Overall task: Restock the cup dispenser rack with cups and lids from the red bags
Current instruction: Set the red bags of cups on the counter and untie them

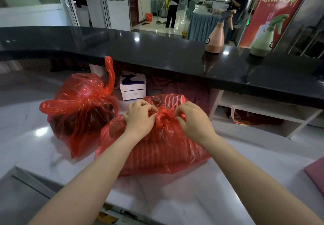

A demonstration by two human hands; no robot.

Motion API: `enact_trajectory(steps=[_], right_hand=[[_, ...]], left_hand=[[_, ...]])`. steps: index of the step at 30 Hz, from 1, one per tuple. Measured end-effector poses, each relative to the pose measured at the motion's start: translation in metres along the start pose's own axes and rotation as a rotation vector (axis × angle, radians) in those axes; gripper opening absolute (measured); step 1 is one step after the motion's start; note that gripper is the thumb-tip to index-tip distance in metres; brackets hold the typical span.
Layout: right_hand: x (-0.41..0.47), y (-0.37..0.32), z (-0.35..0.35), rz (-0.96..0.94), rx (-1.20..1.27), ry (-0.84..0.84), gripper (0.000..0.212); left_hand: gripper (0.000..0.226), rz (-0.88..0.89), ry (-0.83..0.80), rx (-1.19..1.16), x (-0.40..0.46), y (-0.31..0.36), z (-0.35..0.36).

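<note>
Two red plastic bags sit on the white counter (201,189). The near bag (157,151) lies in front of me, tied in a knot (164,115) at its top, with ribbed stacked shapes showing through the plastic. My left hand (140,117) pinches the plastic at the left of the knot. My right hand (192,121) pinches it at the right. The far bag (80,109) stands to the left, knotted, its handles sticking up and out. No cup dispenser rack is in view.
A black raised bar top (157,54) runs across behind the bags, holding a pink spray bottle (216,35) and a green spray bottle (263,38). A white box (133,89) sits under the ledge. Open white shelves (263,116) are at right. A person stands far back.
</note>
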State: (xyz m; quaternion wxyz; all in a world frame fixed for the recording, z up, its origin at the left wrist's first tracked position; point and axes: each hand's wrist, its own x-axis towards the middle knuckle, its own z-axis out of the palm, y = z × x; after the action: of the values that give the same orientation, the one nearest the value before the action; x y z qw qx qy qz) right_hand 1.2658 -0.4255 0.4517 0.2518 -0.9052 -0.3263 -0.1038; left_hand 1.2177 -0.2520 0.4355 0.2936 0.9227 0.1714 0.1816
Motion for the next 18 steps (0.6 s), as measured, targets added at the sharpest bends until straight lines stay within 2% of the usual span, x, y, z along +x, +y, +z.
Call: enact_trajectory(steps=[5,8,10,12,15,18], right_hand=[[-0.001,0.007,0.002,0.028,-0.008,0.002,0.004],[0.003,0.007,0.004,0.060,0.064,0.004,0.009],[0.004,0.005,0.005,0.057,0.092,0.018,0.007],[0.005,0.004,0.005,0.028,0.068,0.036,0.009],[0.005,0.003,0.006,-0.005,0.020,0.040,0.011],[0.004,0.002,0.009,-0.020,-0.020,0.069,0.007]], left_hand=[[0.009,-0.010,-0.050,-0.022,0.000,0.006,-0.002],[0.020,-0.016,-0.072,-0.170,0.002,0.012,-0.007],[0.014,-0.033,-0.051,-0.230,0.000,0.018,-0.009],[0.008,-0.014,-0.054,-0.149,-0.002,0.022,-0.009],[0.016,0.000,-0.079,-0.081,-0.001,0.024,-0.007],[0.014,0.053,-0.060,0.017,0.002,0.024,-0.005]])
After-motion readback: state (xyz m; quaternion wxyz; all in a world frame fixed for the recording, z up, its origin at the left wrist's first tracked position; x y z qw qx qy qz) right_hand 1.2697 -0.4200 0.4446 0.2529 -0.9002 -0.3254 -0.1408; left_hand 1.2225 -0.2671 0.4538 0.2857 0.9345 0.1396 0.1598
